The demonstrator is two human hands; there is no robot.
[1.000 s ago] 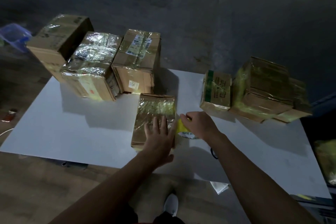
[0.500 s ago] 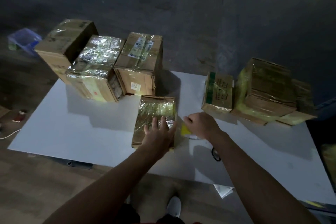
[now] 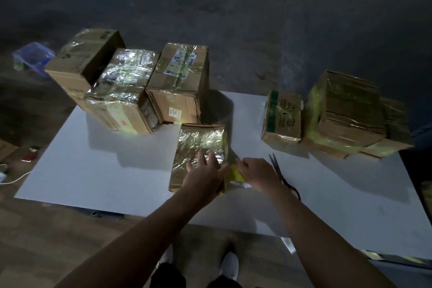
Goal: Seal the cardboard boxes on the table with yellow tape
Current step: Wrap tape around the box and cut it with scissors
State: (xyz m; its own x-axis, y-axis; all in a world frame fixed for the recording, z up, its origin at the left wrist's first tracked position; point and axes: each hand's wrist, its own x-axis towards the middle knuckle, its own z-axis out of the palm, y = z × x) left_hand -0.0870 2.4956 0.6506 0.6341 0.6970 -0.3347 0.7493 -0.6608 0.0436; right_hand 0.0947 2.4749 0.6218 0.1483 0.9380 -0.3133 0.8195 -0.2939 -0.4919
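A small flat cardboard box, its top shiny with yellow tape, lies at the middle of the white table. My left hand presses flat on the box's near right part, fingers spread. Just to its right, my right hand grips the yellow tape roll, which is mostly hidden under the palm. The roll sits against the box's right side.
Black scissors lie on the table right behind my right hand. Three taped boxes stand at the back left. Several more boxes stand at the back right. A blue tub sits on the floor far left.
The camera has tilted, so the scene sits lower in view. The scissors have come into view behind my right hand. Both hands stay on the box and the roll.
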